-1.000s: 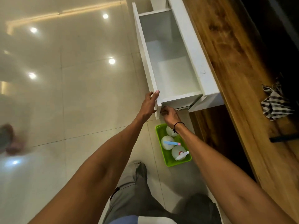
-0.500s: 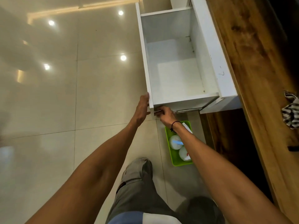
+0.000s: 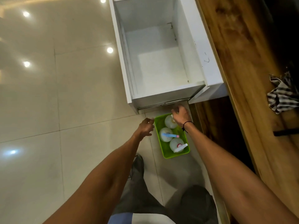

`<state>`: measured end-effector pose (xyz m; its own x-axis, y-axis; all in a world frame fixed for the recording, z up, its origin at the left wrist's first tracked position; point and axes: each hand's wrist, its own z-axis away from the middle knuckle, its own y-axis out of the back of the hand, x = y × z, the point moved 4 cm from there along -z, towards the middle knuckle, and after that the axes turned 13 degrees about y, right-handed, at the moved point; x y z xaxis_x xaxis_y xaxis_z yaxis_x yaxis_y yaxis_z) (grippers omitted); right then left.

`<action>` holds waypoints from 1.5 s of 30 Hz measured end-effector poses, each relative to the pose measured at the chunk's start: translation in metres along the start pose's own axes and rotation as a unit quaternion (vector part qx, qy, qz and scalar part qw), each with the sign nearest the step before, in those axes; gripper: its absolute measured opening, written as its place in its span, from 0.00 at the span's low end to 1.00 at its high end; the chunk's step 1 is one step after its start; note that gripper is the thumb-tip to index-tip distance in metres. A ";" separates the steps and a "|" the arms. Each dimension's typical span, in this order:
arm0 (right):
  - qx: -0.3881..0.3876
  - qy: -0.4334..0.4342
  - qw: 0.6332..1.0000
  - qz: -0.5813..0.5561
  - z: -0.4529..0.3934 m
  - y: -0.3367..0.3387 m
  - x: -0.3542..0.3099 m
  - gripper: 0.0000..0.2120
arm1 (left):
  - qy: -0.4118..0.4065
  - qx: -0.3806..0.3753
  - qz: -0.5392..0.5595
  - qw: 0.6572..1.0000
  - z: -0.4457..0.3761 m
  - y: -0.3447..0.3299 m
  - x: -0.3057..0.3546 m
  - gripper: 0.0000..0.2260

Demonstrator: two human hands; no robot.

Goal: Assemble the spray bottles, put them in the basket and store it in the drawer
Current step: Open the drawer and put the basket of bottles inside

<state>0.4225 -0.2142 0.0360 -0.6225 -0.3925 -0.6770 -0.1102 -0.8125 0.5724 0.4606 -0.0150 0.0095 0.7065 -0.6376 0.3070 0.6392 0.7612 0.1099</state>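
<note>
on the glossy tiled floor (image 3: 64, 94) beside a wooden tabletop (image 3: 242, 78), the white drawer (image 3: 161, 70) stands pulled out and bare, so storing is what's left. below its near end the green basket (image 3: 168, 155) holds three assembled spray bottles (image 3: 165, 134). both hands are loosely spread, neither gripping: left hand (image 3: 145, 126) by the rim, right hand (image 3: 181, 117) over the far bottle. no label reads, only a faint scribble (image 3: 207, 58) on the drawer's right wall.

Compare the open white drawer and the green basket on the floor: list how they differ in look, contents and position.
1. The drawer is white; the basket is bright green.
2. The drawer holds nothing visible; the basket holds three spray bottles.
3. The drawer is pulled out from the wooden cabinet above; the basket sits on the floor tiles below it, between the left hand and right hand.

Both are open-topped rectangular containers.
</note>
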 end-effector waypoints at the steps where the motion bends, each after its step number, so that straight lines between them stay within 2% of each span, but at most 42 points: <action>1: 0.005 -0.012 1.000 -0.007 -0.001 0.003 0.009 0.18 | 0.003 0.007 -0.004 1.000 -0.004 -0.008 0.001 0.23; 4: 0.002 -0.068 0.997 -0.031 -0.004 0.010 0.038 0.25 | 0.012 0.018 -0.003 1.000 -0.015 -0.025 0.002 0.26; 10: -0.083 -0.162 0.983 -0.037 -0.005 0.002 0.092 0.36 | 0.088 0.022 0.034 0.995 -0.037 -0.052 -0.009 0.36; 14: -0.116 -0.191 0.974 -0.037 -0.009 -0.014 0.114 0.36 | 0.120 0.003 0.059 0.991 -0.054 -0.063 -0.022 0.39; 17: -0.131 -0.186 0.971 -0.078 -0.008 -0.033 0.129 0.33 | 0.134 -0.015 0.062 0.989 -0.065 -0.071 -0.031 0.39; 21: -0.103 -0.183 0.969 -0.130 -0.004 -0.051 0.132 0.26 | 0.131 -0.031 0.083 0.987 -0.071 -0.075 -0.037 0.38; 24: -0.097 -0.175 0.969 -0.147 0.003 -0.050 0.122 0.27 | 0.116 -0.027 0.090 0.989 -0.064 -0.078 -0.034 0.37; 29: -0.065 -0.164 0.980 -0.090 0.017 -0.033 0.112 0.24 | 0.087 -0.027 0.066 0.994 -0.037 -0.074 -0.020 0.36; 33: -0.034 -0.153 0.984 -0.081 0.032 -0.014 0.097 0.16 | 0.067 -0.034 0.048 0.996 -0.007 -0.065 -0.011 0.36; 38: -0.029 -0.128 0.988 -0.076 0.064 0.009 0.070 0.26 | 0.035 -0.016 0.007 0.999 0.029 -0.059 -0.002 0.37; 43: -0.008 -0.124 0.986 -0.110 0.089 0.025 0.051 0.24 | -0.009 0.007 -0.031 0.999 0.059 -0.051 0.003 0.37; 45: 0.005 -0.105 0.984 -0.145 0.099 0.036 0.039 0.27 | -0.019 0.011 -0.051 0.998 0.071 -0.047 0.008 0.38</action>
<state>0.3175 -0.2162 0.0759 -0.7102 -0.0472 -0.7024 -0.3132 -0.8724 0.3753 0.4141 -0.0473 0.0742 0.6253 -0.7077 0.3288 0.7007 0.6947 0.1627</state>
